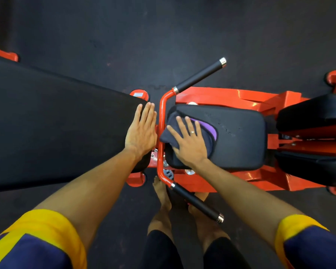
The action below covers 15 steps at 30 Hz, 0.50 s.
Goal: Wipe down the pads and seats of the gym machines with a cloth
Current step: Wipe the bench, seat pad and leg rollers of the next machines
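A black padded seat [239, 136] sits on an orange machine frame [231, 96] at centre right. A dark cloth with a purple patch [209, 131] lies on the seat's left end. My right hand [190, 140] presses flat on the cloth with fingers spread. My left hand [142, 131] rests flat, fingers straight, on the right end of a long black bench pad [56, 123] to the left. An orange bar [160, 133] runs between my two hands.
Two black foam handles [200, 74] [198, 204] stick out from the orange bar, one far, one near my bare feet [163, 193]. More black pads [314, 111] lie at the right. Dark rubber floor [124, 35] surrounds the machines. Another orange frame part [2, 53] is at top left.
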Available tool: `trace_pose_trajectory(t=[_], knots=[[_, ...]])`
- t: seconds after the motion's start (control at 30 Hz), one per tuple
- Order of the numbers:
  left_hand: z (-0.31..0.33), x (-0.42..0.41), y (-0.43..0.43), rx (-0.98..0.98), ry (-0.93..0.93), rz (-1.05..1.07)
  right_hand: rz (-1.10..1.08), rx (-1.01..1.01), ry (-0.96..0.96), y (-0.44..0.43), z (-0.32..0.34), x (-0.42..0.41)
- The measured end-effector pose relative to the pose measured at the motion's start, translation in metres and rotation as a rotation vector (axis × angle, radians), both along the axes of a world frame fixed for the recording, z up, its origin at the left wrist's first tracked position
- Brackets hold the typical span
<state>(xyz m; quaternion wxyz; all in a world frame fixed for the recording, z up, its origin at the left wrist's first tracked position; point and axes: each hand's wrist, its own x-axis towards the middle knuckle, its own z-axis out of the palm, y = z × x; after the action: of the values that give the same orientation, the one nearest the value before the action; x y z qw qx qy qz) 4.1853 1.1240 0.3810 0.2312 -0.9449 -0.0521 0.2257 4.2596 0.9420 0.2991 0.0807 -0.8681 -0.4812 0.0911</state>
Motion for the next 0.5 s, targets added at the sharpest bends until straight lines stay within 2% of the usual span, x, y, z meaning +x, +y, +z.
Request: trace_pose_trajectory(t=[0.13,0.2,0.3,0.37,0.5], knots=[[-0.004,0.002,0.0,-0.001,0.004,0.021,0.074,-0.017,0.008,0.039,-0.002,0.044],[-0.004,0.001,0.0,-0.005,0.001,0.032,0.021,-0.029,0.031,0.046,0.0,0.056],[-0.004,0.002,-0.003,-0.021,-0.017,0.058,-0.135,0.065,0.006,0.03,0.001,0.049],[-0.005,0.007,-0.011,-0.081,-0.04,0.132,-0.167,0.074,-0.016,0.01,0.0,0.032],[-0.029,0.026,-0.035,-0.294,-0.149,0.258,-0.078,0.035,-0.035,0.003,0.002,0.043]])
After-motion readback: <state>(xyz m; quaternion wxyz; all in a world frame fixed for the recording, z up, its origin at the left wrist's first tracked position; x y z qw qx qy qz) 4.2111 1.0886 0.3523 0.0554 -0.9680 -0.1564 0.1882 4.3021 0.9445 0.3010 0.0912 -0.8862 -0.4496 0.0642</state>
